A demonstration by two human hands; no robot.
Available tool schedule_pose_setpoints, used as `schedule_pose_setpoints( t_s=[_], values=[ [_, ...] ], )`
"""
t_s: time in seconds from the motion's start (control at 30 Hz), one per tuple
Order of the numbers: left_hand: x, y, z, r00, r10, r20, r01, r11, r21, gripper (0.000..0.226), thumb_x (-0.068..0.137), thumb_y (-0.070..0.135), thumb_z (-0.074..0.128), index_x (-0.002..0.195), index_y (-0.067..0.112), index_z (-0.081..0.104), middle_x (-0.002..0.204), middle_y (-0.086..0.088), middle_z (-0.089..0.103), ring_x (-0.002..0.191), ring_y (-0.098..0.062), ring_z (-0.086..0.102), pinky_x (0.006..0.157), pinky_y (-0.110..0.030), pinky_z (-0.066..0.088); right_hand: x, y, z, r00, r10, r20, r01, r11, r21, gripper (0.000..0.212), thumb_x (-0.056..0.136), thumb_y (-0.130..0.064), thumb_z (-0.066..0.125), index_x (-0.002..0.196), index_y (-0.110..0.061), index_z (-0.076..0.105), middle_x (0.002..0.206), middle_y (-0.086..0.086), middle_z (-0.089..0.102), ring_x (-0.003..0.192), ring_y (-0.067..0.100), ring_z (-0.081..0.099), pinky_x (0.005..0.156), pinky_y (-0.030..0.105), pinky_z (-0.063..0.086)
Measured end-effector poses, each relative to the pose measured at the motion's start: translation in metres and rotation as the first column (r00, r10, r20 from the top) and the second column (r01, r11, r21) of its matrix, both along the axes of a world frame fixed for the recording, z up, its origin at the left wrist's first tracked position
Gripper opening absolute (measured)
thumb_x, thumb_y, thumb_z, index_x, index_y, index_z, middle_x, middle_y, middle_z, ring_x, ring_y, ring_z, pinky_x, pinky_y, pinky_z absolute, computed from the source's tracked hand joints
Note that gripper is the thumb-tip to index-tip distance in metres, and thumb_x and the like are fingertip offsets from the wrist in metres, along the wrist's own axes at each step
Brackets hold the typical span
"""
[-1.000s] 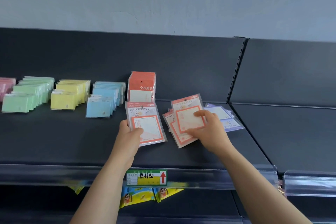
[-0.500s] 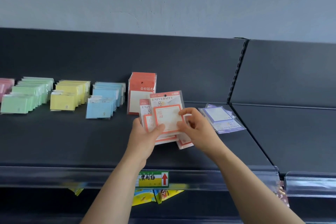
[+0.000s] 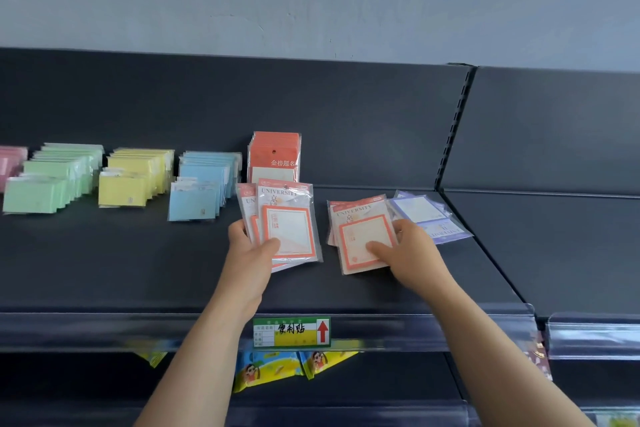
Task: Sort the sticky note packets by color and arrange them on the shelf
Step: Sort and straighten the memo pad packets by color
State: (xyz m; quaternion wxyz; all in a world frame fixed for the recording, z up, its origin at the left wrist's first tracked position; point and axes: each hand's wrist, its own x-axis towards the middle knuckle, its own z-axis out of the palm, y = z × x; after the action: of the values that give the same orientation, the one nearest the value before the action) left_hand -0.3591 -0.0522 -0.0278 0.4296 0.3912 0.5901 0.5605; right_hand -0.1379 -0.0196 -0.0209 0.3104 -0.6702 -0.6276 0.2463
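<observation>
My left hand (image 3: 247, 253) grips two orange-framed sticky note packets (image 3: 289, 218) fanned upright above the dark shelf (image 3: 104, 270). My right hand (image 3: 405, 250) pinches the top packet of a small orange-framed pile (image 3: 363, 229) lying on the shelf. Purple packets (image 3: 427, 215) lie just right of that pile, partly under my fingers. A standing row of orange packets (image 3: 275, 156) leans at the back. Blue (image 3: 201, 191), yellow (image 3: 135, 173), green (image 3: 52, 177) and pink (image 3: 10, 163) packet rows sit to the left.
A clear plastic rail (image 3: 138, 329) runs along the shelf's front edge with a green and yellow price label (image 3: 291, 331). Colourful bags (image 3: 273, 367) hang on the shelf below. A second dark shelf section (image 3: 554, 236) adjoins on the right.
My hands have parted. The right hand left a packet with the left-hand stack, then moved right and down onto the pile on the shelf. The left hand stays holding its packets.
</observation>
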Motion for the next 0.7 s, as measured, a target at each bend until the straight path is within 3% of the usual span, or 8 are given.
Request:
schedule_pose_setpoints(
  t_s=[0.07,0.17,0.23,0.3,0.4,0.47,0.57,0.7],
  values=[
    [-0.001,-0.001,0.003,0.999,-0.026,0.024,0.026,1.0,-0.003,0.041,0.094,0.002,0.052,0.122,0.027,0.036,0.11,0.007,0.06,0.102,-0.013,0.06,0.092,-0.035,0.049,-0.001,-0.002,0.001,0.978,-0.021,-0.207,0.026,0.999,0.022,0.017,0.091,-0.026,0.06,0.101,-0.014,0.054,0.099,0.003,0.067,0.083,0.019,0.062,0.074,0.037,0.052],
    [0.0,-0.001,0.008,0.994,-0.084,0.063,0.084,0.996,-0.004,0.042,0.093,0.001,0.051,0.124,0.026,0.037,0.112,0.004,0.061,0.104,-0.016,0.061,0.095,-0.039,0.05,-0.02,-0.009,0.008,0.811,-0.004,-0.585,0.018,1.0,0.018,0.012,0.095,-0.02,0.056,0.101,-0.01,0.055,0.094,0.006,0.068,0.069,0.013,0.063,0.059,0.027,0.054],
    [0.003,-0.001,0.012,0.985,-0.13,0.111,0.13,0.991,0.004,0.04,0.093,0.006,0.053,0.125,0.026,0.038,0.113,0.003,0.063,0.104,-0.017,0.063,0.094,-0.04,0.051,-0.041,-0.013,0.006,0.785,0.038,-0.618,-0.036,0.999,0.016,0.016,0.094,-0.022,0.058,0.105,-0.01,0.056,0.099,0.004,0.07,0.078,0.013,0.068,0.066,0.028,0.058],
    [0.006,0.0,0.013,0.981,-0.159,0.112,0.156,0.987,0.029,0.043,0.091,0.013,0.062,0.126,0.026,0.039,0.114,0.005,0.064,0.103,-0.015,0.064,0.092,-0.038,0.052,-0.059,-0.015,0.002,0.859,0.068,-0.507,-0.066,0.998,0.021,0.019,0.092,-0.029,0.06,0.104,-0.014,0.058,0.101,-0.001,0.07,0.086,0.013,0.068,0.076,0.035,0.058],
    [0.001,0.005,0.012,0.991,-0.129,0.038,0.126,0.99,0.058,0.05,0.087,0.018,0.07,0.126,0.024,0.039,0.115,0.008,0.062,0.102,-0.011,0.063,0.085,-0.03,0.052,-0.067,-0.012,0.001,0.949,0.095,-0.3,-0.061,0.991,0.12,0.022,0.092,-0.038,0.058,0.098,-0.017,0.06,0.093,-0.004,0.065,0.08,0.011,0.061,0.067,0.022,0.051],
    [-0.008,0.009,0.01,0.995,-0.1,0.015,0.099,0.993,0.068,0.047,0.089,0.017,0.068,0.125,0.023,0.038,0.113,0.008,0.061,0.101,-0.009,0.061,0.078,-0.026,0.05,-0.054,-0.006,-0.003,1.0,0.007,-0.025,-0.002,0.987,0.159,0.032,0.095,-0.039,0.052,0.119,-0.019,0.059,0.115,0.0,0.06,0.101,0.016,0.056,0.082,0.024,0.046],
    [-0.021,0.015,0.006,0.998,-0.059,0.003,0.058,0.996,0.064,0.043,0.091,0.016,0.065,0.124,0.021,0.037,0.112,0.006,0.06,0.099,-0.009,0.061,0.074,-0.025,0.047,-0.038,-0.002,-0.015,0.911,0.028,0.411,-0.104,0.981,0.164,0.031,0.098,-0.034,0.045,0.116,-0.013,0.059,0.125,0.005,0.053,0.122,0.027,0.044,0.099,0.033,0.035],
    [-0.028,0.016,-0.001,0.999,-0.052,0.016,0.051,0.998,0.046,0.04,0.091,0.014,0.063,0.122,0.019,0.038,0.111,0.004,0.061,0.098,-0.011,0.062,0.075,-0.028,0.048,-0.038,-0.009,-0.014,0.896,0.007,0.445,-0.091,0.982,0.168,0.029,0.096,-0.038,0.045,0.096,-0.017,0.065,0.107,-0.002,0.061,0.104,0.024,0.055,0.084,0.033,0.042]
  ],
)
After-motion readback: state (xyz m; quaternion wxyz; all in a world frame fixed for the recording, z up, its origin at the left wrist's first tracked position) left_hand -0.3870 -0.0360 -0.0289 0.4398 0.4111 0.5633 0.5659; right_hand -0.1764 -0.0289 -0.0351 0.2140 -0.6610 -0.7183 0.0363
